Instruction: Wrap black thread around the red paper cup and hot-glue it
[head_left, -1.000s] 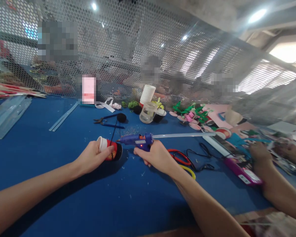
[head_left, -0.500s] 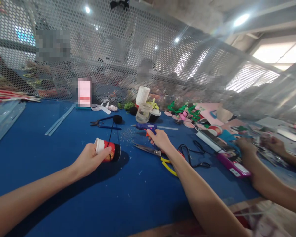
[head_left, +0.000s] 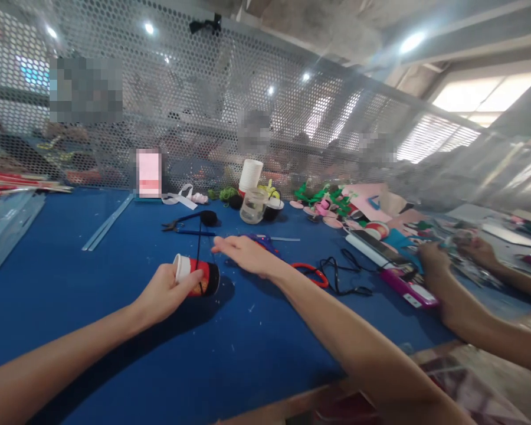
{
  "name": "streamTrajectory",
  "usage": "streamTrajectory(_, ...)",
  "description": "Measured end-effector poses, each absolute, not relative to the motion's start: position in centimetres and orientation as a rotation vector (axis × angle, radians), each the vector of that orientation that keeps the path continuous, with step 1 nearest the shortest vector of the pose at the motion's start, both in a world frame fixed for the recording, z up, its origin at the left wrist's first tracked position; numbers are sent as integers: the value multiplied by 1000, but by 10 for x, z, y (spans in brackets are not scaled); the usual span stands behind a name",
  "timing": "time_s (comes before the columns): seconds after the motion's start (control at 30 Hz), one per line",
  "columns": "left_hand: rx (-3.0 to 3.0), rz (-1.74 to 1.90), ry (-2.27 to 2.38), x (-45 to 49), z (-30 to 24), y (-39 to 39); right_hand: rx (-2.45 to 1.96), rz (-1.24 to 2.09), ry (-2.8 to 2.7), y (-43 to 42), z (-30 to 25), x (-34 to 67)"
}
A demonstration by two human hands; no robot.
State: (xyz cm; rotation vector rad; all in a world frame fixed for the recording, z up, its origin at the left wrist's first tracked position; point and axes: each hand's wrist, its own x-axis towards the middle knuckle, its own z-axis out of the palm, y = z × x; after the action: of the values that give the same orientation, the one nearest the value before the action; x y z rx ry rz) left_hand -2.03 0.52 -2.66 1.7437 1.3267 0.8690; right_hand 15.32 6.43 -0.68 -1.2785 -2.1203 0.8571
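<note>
My left hand [head_left: 161, 295] is closed round a red and white paper cup [head_left: 183, 268], tipped on its side above the table. Black yarn [head_left: 213, 280] is wound round the cup's far end, and one strand runs up to a black yarn ball [head_left: 209, 218]. My right hand [head_left: 243, 254] reaches in just right of the strand, fingers stretched toward it, with nothing visible in them. Behind that hand lies a blue glue gun [head_left: 261, 241], partly covered. Scissors are mostly hidden under my right forearm; a red-orange handle loop [head_left: 321, 277] shows beyond it.
Pliers [head_left: 172, 226] lie beside the yarn ball. A clear plastic jar [head_left: 253, 206] and stacked white cups [head_left: 251, 175] stand behind. A black cord [head_left: 340, 283] and a purple device [head_left: 409, 289] lie to the right, near another person's hands [head_left: 433, 260]. A perforated metal screen [head_left: 168, 112] borders the table.
My right hand has left the glue gun and moved left toward the yarn strand by the cup. My left hand still holds the cup in about the same place.
</note>
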Motion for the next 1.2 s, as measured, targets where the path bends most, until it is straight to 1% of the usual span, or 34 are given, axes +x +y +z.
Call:
streamTrajectory(0.1, 1736, 873, 1301, -20, -29, 5, -1132, 1303, -2018, 58, -4, 125)
streamTrajectory(0.17, 1751, 866, 1271, -20, -30, 4, -1043, 1421, -1910, 55, -5, 114)
streamTrajectory(0.23, 1764, 861, 1247, -20, -29, 4, -973, 1449, -1785, 52, -6, 111)
streamTrajectory(0.33, 1725, 868, 1229, -19, -26, 4, -929, 1397, -1686, 48, -4, 116)
streamTrajectory(0.5, 1525, 872, 1266, -18, -21, 7, -938, 1175, -1630, 40, 4, 134)
streamTrajectory(0.77, 1163, 885, 1260, -15, -20, 9, -908, 1063, -1608, 38, -3, 144)
streamTrajectory(0.97, 1153, 829, 1284, -13, -19, 8, -926, 972, -1679, 37, -2, 145)
streamTrajectory(1.2, 1418, 789, 1271, -14, -18, 2, -955, 968, -1683, 42, -7, 144)
